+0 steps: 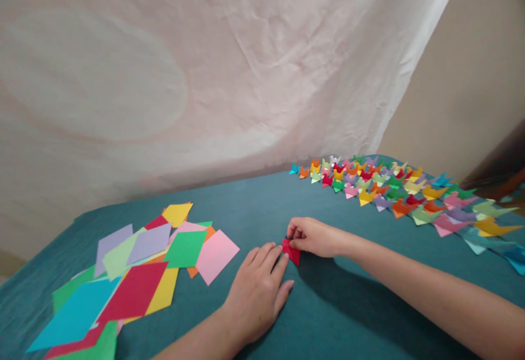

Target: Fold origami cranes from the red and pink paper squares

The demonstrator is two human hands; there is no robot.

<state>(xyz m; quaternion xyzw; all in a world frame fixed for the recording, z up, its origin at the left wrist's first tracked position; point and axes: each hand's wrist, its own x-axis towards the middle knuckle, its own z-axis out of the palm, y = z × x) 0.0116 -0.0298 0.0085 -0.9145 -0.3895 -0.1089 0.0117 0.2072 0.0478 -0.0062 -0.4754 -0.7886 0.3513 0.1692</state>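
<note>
A small folded piece of red paper [291, 251] lies on the teal tablecloth [254, 201] near the middle. My right hand [314, 236] pinches its upper edge with curled fingers. My left hand [257, 290] lies flat on the cloth, palm down, fingers together, with its fingertips pressing on the red paper's left side.
A loose pile of coloured paper squares [135, 272] is spread at the left. Rows of several small folded paper figures [394, 190] run along the right side of the table. A creased white sheet [197, 64] hangs behind the table.
</note>
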